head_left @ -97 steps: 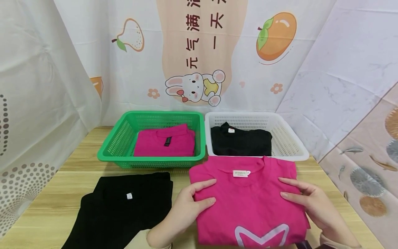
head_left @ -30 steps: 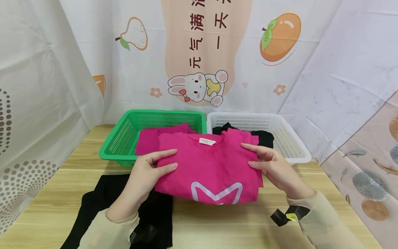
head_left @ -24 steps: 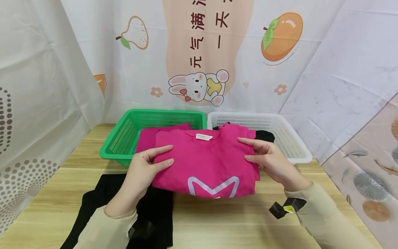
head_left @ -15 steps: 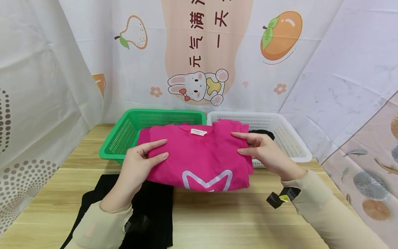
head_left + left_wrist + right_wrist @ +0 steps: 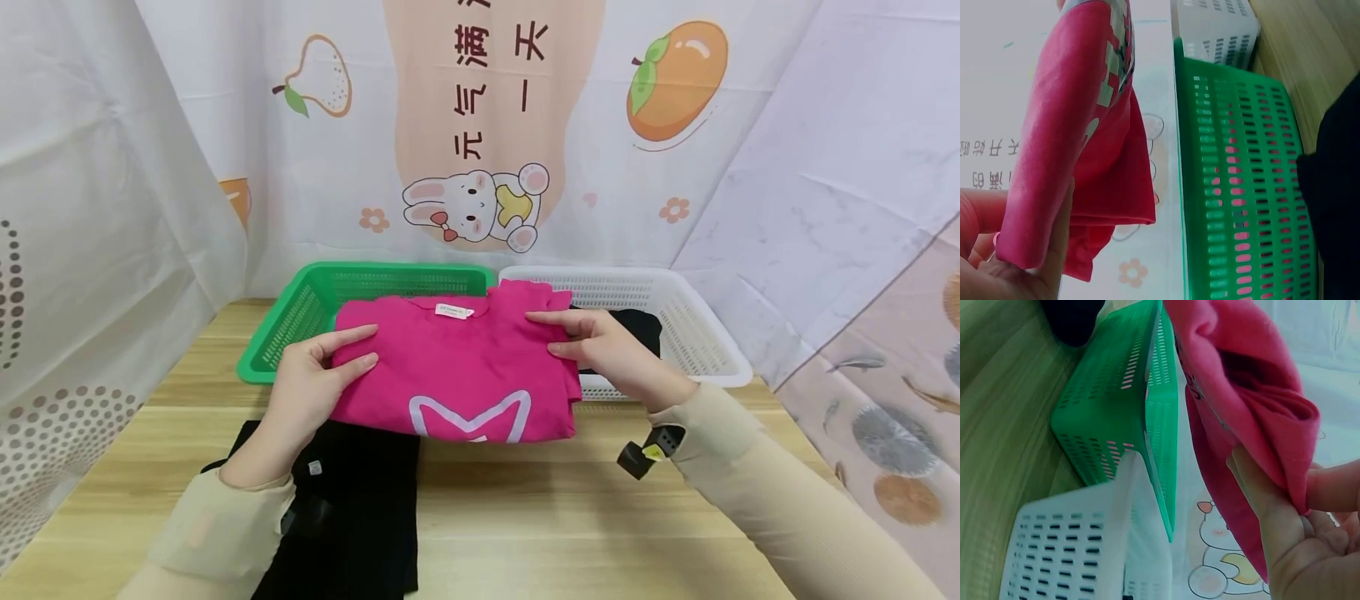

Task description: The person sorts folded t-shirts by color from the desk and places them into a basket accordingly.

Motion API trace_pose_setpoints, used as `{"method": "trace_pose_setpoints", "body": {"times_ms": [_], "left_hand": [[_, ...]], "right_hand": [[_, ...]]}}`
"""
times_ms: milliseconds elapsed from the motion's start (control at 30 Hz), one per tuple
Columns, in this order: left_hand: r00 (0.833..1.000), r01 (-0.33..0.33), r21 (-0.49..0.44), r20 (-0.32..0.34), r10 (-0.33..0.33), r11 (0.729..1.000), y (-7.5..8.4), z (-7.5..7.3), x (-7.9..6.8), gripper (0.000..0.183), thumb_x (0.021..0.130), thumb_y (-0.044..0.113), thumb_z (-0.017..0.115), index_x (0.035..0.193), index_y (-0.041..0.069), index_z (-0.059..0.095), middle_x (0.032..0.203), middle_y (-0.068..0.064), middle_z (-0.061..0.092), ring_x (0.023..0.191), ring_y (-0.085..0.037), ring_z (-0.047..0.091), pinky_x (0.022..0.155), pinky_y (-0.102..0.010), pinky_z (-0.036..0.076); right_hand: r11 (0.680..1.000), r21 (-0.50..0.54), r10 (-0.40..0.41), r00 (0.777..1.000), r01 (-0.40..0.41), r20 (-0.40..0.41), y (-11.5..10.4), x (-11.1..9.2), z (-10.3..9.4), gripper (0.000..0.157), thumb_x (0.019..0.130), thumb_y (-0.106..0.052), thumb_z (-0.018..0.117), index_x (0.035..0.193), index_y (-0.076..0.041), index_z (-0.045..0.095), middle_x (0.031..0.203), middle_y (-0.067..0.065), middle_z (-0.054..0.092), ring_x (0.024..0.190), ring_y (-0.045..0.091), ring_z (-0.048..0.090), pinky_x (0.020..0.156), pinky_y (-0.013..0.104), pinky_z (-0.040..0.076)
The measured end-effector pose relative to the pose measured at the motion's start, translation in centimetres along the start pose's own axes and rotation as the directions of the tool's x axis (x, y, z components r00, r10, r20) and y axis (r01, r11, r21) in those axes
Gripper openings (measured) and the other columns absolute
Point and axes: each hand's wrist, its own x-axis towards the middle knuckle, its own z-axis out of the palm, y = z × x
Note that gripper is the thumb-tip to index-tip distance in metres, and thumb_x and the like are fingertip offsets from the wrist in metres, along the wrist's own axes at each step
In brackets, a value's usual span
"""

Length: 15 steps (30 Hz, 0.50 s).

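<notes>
A folded pink T-shirt (image 5: 465, 358) with a white collar label and a pale star outline is held up between both hands. My left hand (image 5: 306, 382) pinches its left edge, thumb on the front and fingers behind, as the left wrist view shows. On the opposite edge my right hand (image 5: 607, 350) grips the folded layers the same way; they bulge between thumb and fingers in the right wrist view. In the head view the shirt overlaps the green basket (image 5: 264, 354). Through that basket's slots pink cloth shows in the left wrist view; the shirt hides it from above.
To the right of the green basket stands a white basket (image 5: 697, 333) with a folded black garment (image 5: 639, 327) inside. Another black garment (image 5: 360, 508) lies on the wooden table (image 5: 585, 542), partly under the left forearm. A printed curtain (image 5: 315, 192) hangs behind.
Both hands have lifted the pink T-shirt from the table and carried it forward and left, from in front of the white basket to over the green one. The black garments stay put.
</notes>
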Motion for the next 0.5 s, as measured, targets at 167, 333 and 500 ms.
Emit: {"method": "trace_pose_setpoints", "body": {"times_ms": [167,333,500], "left_hand": [[1.000,-0.002,-0.002,-0.009,0.002,1.000,-0.2,-0.4,0.5,0.043,0.093,0.016,0.069,0.135,0.011,0.062,0.139,-0.016,0.058,0.129,-0.028,0.044,0.069,-0.014,0.052],[0.999,0.010,-0.012,-0.040,-0.011,1.000,-0.3,-0.7,0.7,0.042,0.095,0.016,0.067,0.136,0.012,0.062,0.142,-0.017,0.055,0.132,-0.029,0.043,0.068,-0.012,0.051],[0.997,0.015,-0.038,-0.078,-0.017,0.999,-0.5,-1.0,0.9,0.041,0.095,0.014,0.066,0.135,0.010,0.062,0.146,-0.017,0.051,0.134,-0.029,0.042,0.069,-0.011,0.051]], "right_hand": [[1.000,0.019,-0.009,1.000,0.009,0.002,0.3,0.8,0.5,0.052,0.097,0.001,0.053,0.147,-0.010,0.049,0.148,0.019,0.048,0.095,0.016,0.070,0.082,0.032,0.059],[1.000,0.020,-0.013,1.000,0.013,-0.003,0.1,1.6,1.0,0.051,0.097,0.000,0.053,0.146,-0.012,0.050,0.148,0.017,0.047,0.102,0.018,0.067,0.084,0.029,0.059],[0.999,0.041,-0.002,1.000,0.003,-0.010,-0.3,2.4,1.4,0.050,0.098,0.001,0.051,0.146,-0.013,0.050,0.150,0.012,0.045,0.112,0.024,0.063,0.085,0.031,0.059]]}}
